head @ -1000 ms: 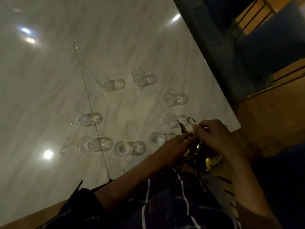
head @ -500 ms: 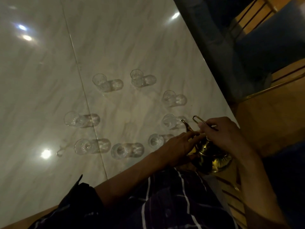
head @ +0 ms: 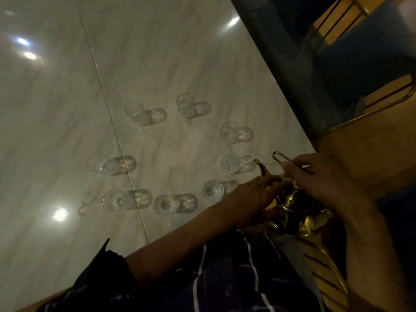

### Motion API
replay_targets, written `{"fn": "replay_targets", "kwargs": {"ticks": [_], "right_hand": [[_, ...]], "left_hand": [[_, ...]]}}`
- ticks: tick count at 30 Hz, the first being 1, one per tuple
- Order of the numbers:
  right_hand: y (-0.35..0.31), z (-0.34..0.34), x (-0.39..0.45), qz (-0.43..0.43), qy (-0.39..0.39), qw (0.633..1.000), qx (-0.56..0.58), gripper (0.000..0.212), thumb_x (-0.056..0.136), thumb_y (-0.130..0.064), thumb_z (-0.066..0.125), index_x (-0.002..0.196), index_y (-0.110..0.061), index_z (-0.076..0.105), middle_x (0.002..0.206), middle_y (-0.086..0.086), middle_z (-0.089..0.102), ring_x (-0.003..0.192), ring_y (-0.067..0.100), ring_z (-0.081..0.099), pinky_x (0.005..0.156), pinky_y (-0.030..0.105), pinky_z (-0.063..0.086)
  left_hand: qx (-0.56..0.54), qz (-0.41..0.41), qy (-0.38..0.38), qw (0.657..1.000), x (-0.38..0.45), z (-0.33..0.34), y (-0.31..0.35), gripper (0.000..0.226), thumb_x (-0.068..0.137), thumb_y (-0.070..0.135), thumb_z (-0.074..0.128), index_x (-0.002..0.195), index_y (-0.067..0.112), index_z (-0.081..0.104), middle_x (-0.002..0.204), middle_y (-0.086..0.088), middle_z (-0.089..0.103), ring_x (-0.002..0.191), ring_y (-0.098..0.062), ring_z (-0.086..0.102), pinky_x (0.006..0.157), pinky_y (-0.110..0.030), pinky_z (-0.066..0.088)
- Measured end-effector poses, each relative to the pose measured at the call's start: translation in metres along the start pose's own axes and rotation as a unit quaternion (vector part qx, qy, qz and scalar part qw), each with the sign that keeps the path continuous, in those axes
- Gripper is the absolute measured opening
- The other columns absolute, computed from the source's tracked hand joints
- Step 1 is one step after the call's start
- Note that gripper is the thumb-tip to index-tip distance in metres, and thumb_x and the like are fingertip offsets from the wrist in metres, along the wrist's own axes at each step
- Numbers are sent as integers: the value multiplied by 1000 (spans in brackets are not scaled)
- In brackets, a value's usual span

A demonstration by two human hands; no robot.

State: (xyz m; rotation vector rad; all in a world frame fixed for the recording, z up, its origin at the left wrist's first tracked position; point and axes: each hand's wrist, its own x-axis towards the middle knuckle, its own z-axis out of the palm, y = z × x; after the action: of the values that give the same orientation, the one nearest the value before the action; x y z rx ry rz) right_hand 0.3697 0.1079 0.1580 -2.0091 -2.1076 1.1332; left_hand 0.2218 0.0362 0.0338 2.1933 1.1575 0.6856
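Note:
A shiny brass teapot with a curved spout sits at the near right corner of the white marble table. My right hand grips its thin wire handle from above. My left hand rests against the pot's left side, fingers stretched toward the lid below the spout. Several small clear glasses stand in a ring on the table; the nearest glass is just left of my left hand, another glass stands beside the spout.
A seam runs down the table left of the ring, past a glass. Blue chairs with gold metal frames stand beyond the table's right edge over a wooden floor. My striped dark shirt fills the bottom.
The view has barely shifted. Both hands stay on the teapot, which sits slightly further right and lower than a second ago. The glasses have not moved.

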Motion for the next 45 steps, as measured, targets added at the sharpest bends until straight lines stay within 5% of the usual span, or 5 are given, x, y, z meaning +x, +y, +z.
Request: {"fn": "replay_targets", "kwargs": {"ticks": [37,45], "right_hand": [[-15,-11,-15,8,8,1000,16,26,92,-40,58,89,-19,73,83,-4,72,79,8,64,70,29,51],[-17,-12,-17,4,11,1000,2,28,91,-41,58,92,-18,74,82,-2,71,80,13,65,73,35,53]], "left_hand": [[-12,3,-15,1000,3,-5,9,75,95,38,67,156,14,31,152,-16,42,125,-31,57,81,-41,59],[-11,4,-7,1000,1,-4,10,76,94,36,70,156,14,31,151,-17,43,124,-32,57,83,-43,60]]}}
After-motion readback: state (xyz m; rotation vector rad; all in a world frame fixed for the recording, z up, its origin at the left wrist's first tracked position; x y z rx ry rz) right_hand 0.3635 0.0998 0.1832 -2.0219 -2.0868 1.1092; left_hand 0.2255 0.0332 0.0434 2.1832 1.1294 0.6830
